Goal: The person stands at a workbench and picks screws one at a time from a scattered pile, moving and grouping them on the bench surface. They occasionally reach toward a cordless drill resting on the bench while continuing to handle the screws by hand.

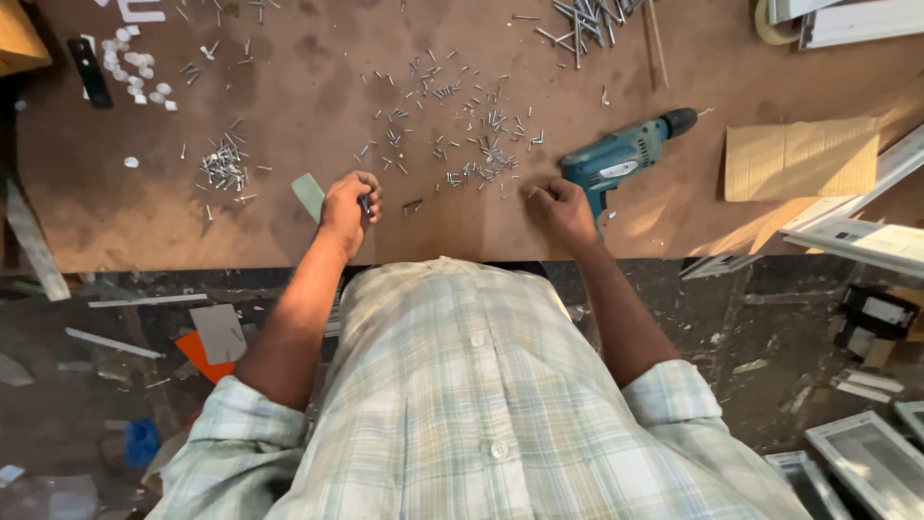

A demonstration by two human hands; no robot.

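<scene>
Two hands rest on the brown bench (144, 221) near its front edge: left hand (348, 204) has fingers curled tight around a small dark piece, just beside a grey-green flat strip (309, 194); right hand (561, 210) has fingers curled loosely against the board, whether it pinches anything cannot be told. Scattered screws (476, 144) lie between and just beyond both hands, and a teal power drill (621, 156) lies just beside the right hand.
</scene>
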